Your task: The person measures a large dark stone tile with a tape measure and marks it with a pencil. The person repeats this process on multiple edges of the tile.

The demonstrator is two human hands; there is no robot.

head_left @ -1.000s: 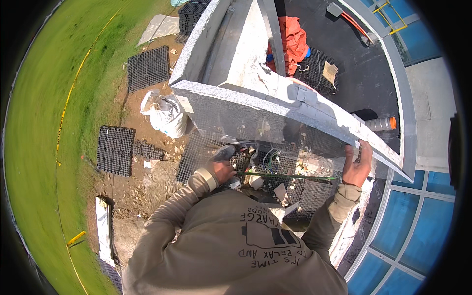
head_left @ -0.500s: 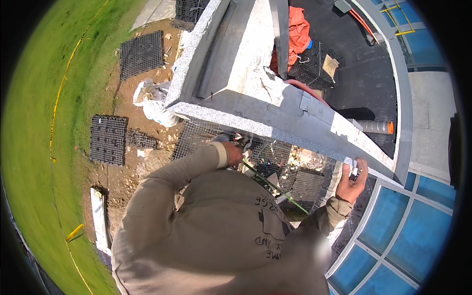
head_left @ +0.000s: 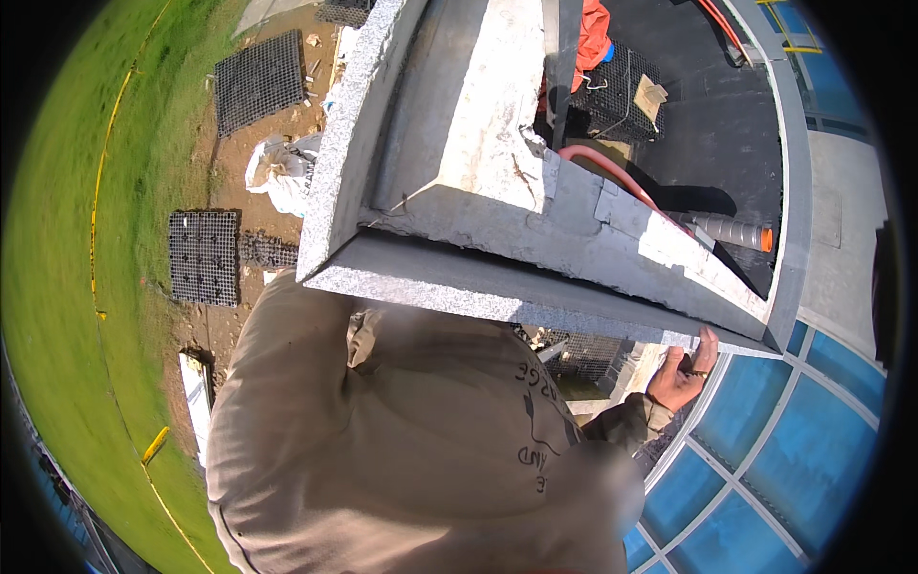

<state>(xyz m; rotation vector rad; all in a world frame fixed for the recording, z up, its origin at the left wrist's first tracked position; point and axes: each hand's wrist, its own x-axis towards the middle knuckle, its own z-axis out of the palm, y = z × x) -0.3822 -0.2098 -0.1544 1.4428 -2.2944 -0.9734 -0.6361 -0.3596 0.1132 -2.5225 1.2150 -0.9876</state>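
Observation:
My right hand point(head_left: 681, 375) has its fingers curled on the outer edge of a speckled granite slab point(head_left: 449, 289), near the slab's narrow right end. My left hand is out of sight; its sleeve point(head_left: 277, 335) reaches up to disappear beneath the slab's left part. The slab runs along rough concrete point(head_left: 574, 215), with a dark gap between them, and meets another granite slab point(head_left: 339, 134) at the left corner. My khaki shirt fills the lower middle, hiding much of the ground below.
Black plastic grids point(head_left: 201, 256), a white sack point(head_left: 277, 177) and yellow tape on grass point(head_left: 67, 287) lie left. Beyond the concrete are a pink hose point(head_left: 612, 167), an orange-capped pipe point(head_left: 736, 231) and red sheeting point(head_left: 591, 33). Blue glazed panels point(head_left: 794, 450) border the right.
My left hand, earlier visible with a long green strip, has gone beneath the slab, and the strip is hidden. The slab appears larger and lower in view; my right hand stays at its edge.

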